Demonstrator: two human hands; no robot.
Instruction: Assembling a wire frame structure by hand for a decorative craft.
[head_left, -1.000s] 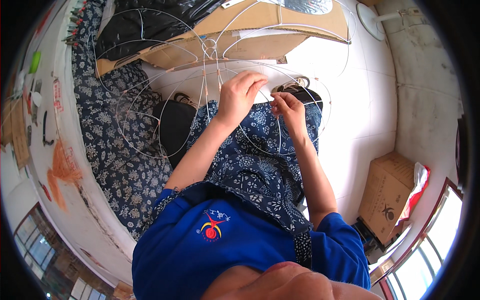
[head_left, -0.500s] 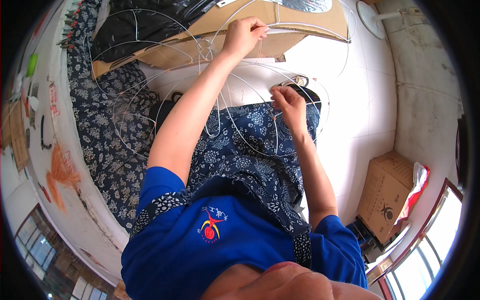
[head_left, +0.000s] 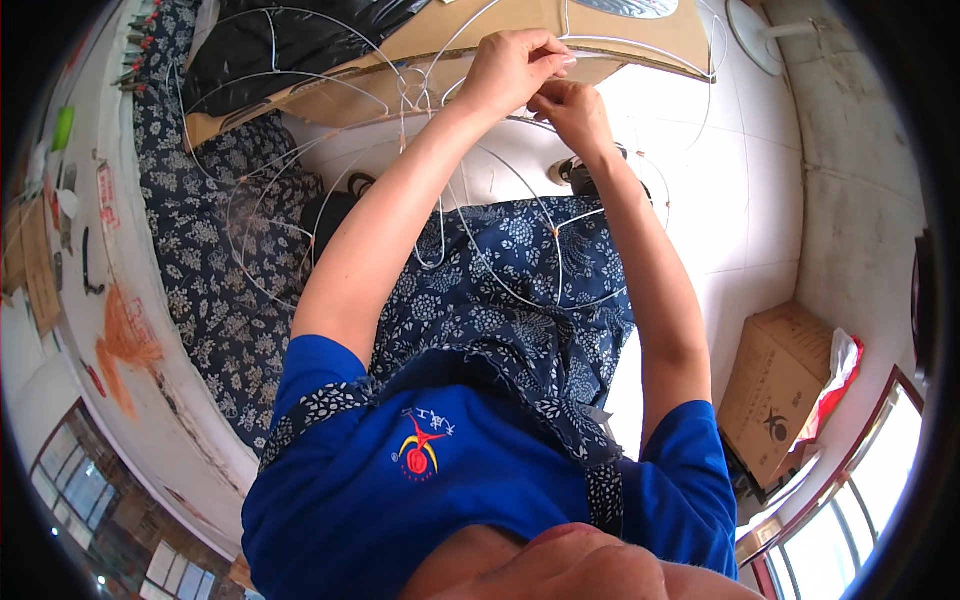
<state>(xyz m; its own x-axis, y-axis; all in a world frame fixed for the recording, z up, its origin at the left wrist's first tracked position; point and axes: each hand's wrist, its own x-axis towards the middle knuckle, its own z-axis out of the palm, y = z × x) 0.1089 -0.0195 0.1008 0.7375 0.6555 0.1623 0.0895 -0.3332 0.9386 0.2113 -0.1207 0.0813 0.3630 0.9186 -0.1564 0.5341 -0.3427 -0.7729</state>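
Note:
A large frame of thin pale wire (head_left: pixel 497 275), bent into loops and arcs, spreads across my lap and beyond it. Small orange-brown bindings (head_left: pixel 556 232) mark several of its joints. At the far side my left hand (head_left: pixel 515 70) is closed, thumb and fingertips pinched at a wire of the frame. Just below and right of it, my right hand (head_left: pixel 577 112) is also closed, its fingertips bunched close to the left ones. What the right fingers pinch is too small to make out. Loops of the frame pass under both forearms.
Brown cardboard (head_left: pixel 640 30) and black plastic (head_left: pixel 290 50) lie beyond the frame. Patterned blue cloth (head_left: pixel 215 270) covers the left side, beside a pale ledge with tools. A cardboard box (head_left: pixel 775 390) stands at the right, and a white round base (head_left: pixel 752 38) at the far right.
My right hand has moved up and away from my lap to meet the left hand. The left hand has shifted slightly right, still pinched. Thin strands hanging below it no longer show.

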